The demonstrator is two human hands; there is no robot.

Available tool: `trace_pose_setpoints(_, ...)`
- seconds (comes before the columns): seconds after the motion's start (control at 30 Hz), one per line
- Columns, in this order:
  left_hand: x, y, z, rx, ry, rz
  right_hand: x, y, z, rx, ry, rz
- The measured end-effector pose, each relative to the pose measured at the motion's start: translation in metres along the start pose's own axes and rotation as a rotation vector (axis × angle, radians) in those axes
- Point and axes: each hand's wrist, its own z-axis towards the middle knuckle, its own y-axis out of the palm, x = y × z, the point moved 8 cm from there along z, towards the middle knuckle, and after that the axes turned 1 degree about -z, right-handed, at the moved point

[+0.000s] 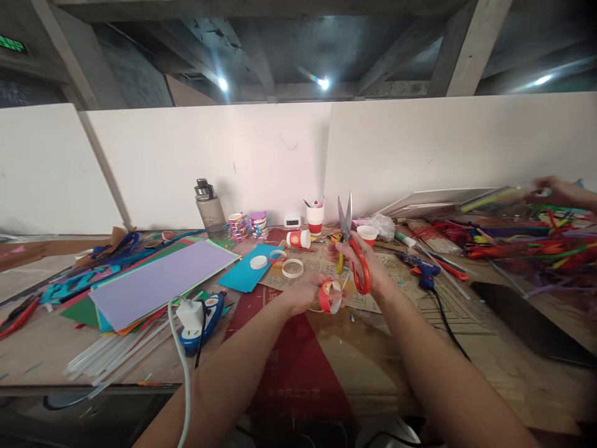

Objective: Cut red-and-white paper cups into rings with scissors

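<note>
My right hand [368, 267] grips red-handled scissors [355, 255], blades open and pointing up. My left hand [305, 292] holds a red paper ring cut from a cup [330, 296] just left of the scissor handles. Both hands hover over the brown cardboard-covered table [354, 348]. Behind them lie a white paper ring [292, 268], a white lid [258, 262] on a blue sheet [245, 274], and a red paper cup on its side [298, 239].
Lilac and coloured paper sheets [158, 280] lie at the left with glue sticks [112, 354] and a blue glue gun [205, 314]. A water bottle [209, 208], cups and a second glue gun [422, 267] stand behind. Another person's hand [559, 190] reaches over pipe cleaners [527, 246].
</note>
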Motion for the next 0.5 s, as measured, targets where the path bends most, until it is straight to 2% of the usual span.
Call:
trace_pose_setpoints(0.1, 0.007, 0.005, -0.005, -0.059, 0.018, 0.109, 0.006, -0.008, 0.006, 0.035, 0.030, 0.030)
trace_pose_setpoints(0.13, 0.010, 0.008, -0.008, -0.113, 0.010, 0.158, 0.007, -0.013, 0.008, 0.061, 0.033, 0.035)
trace_pose_setpoints(0.2, 0.012, 0.024, -0.017, -0.338, -0.042, 0.240, 0.008, -0.025, 0.013, 0.131, 0.024, 0.034)
trace_pose_setpoints(0.27, 0.011, 0.046, -0.037, -0.709, -0.113, 0.291, 0.007, -0.035, 0.016, 0.195, 0.008, 0.019)
trace_pose_setpoints(0.3, 0.013, 0.053, -0.047, -0.843, -0.117, 0.296, 0.006, -0.038, 0.016, 0.211, -0.003, 0.008)
trace_pose_setpoints(0.33, 0.017, 0.055, -0.050, -0.881, -0.082, 0.296, 0.006, -0.039, 0.016, 0.219, -0.015, -0.005)
trace_pose_setpoints(0.37, 0.025, 0.053, -0.048, -0.832, -0.014, 0.285, 0.004, -0.038, 0.015, 0.215, -0.029, -0.022)
trace_pose_setpoints(0.4, 0.033, 0.045, -0.041, -0.713, 0.067, 0.265, 0.003, -0.036, 0.014, 0.203, -0.045, -0.047)
trace_pose_setpoints(0.5, 0.059, 0.000, -0.022, -0.154, 0.306, 0.082, -0.003, -0.019, 0.006, 0.119, -0.095, -0.160)
